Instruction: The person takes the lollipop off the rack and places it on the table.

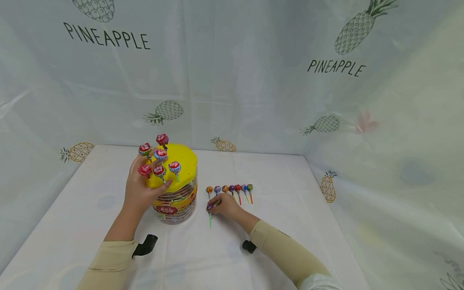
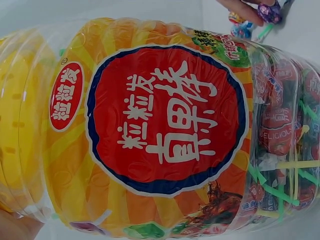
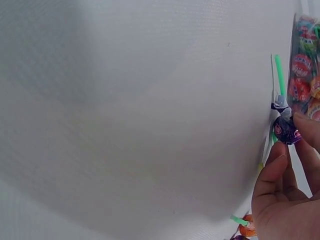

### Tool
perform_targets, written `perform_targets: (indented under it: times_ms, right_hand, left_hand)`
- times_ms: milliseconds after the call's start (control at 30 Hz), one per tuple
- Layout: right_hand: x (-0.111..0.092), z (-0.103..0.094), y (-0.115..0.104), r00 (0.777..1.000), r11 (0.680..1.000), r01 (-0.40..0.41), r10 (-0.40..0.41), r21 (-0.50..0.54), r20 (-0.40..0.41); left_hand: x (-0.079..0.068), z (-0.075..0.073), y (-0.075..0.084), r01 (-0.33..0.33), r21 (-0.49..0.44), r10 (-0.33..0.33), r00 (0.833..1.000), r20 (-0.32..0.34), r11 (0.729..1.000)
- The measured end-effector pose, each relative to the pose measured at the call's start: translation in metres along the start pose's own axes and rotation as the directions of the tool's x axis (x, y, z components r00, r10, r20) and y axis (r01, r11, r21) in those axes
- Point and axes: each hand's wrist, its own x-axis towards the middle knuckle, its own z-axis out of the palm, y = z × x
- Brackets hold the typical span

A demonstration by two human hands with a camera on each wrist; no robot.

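Note:
A clear plastic candy jar [image 1: 179, 207] with a yellow lid [image 1: 186, 161] and a yellow-and-red label [image 2: 167, 120] stands on the table, lollipops showing inside. Several wrapped lollipops [image 1: 174, 167] stick up from the lid. My left hand [image 1: 139, 192] grips the lid from the left, thumb at its near edge and the other fingers partly hidden behind the lollipops. Just right of the jar, my right hand [image 1: 228, 206] pinches a purple-wrapped lollipop [image 3: 286, 131] by its head; its green stick points toward me.
A row of several lollipops [image 1: 237, 188] lies on the white table [image 1: 275, 177] beyond my right hand, sticks toward me. Black wrist-camera mounts [image 1: 146, 245] hang by both sleeves. A pineapple-print curtain [image 1: 246, 80] closes off the back and sides.

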Motion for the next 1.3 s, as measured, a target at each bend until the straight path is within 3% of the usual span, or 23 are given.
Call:
perform_targets:
  times_ms: [300, 500, 633, 833, 967, 1133, 1300]
  right_hand:
    - [-0.002, -0.006, -0.004, 1.000, 1.000, 0.016, -0.016, -0.015, -0.007]
    - [-0.008, -0.032, -0.031, 0.990, 0.993, 0.099, -0.092, 0.063, -0.105]
    - [-0.014, -0.054, -0.063, 0.968, 0.969, 0.206, -0.182, 0.138, -0.171]
    - [-0.016, -0.078, -0.108, 0.912, 0.906, 0.378, -0.329, 0.190, -0.243]
    - [-0.017, -0.087, -0.136, 0.884, 0.873, 0.436, -0.372, 0.218, -0.282]
    - [-0.017, -0.091, -0.161, 0.866, 0.837, 0.482, -0.410, 0.258, -0.287]
    - [-0.014, -0.090, -0.180, 0.852, 0.811, 0.515, -0.451, 0.276, -0.265]
  left_hand:
    - [0.001, 0.000, -0.001, 0.020, 0.001, -0.020, 1.000, 0.008, 1.000]
    - [0.000, -0.001, 0.001, 0.031, 0.020, -0.031, 0.999, 0.008, 0.999]
    - [0.000, -0.003, 0.001, 0.033, 0.045, -0.034, 0.999, 0.006, 0.998]
    - [0.000, -0.005, 0.001, 0.049, 0.052, -0.050, 0.999, 0.014, 0.997]
    - [0.000, -0.006, 0.003, 0.066, 0.045, -0.067, 0.997, 0.025, 0.997]
    - [-0.001, -0.005, 0.003, 0.079, 0.030, -0.081, 0.996, 0.042, 0.996]
    - [-0.002, -0.003, 0.000, 0.051, 0.024, -0.053, 0.997, 0.049, 0.998]
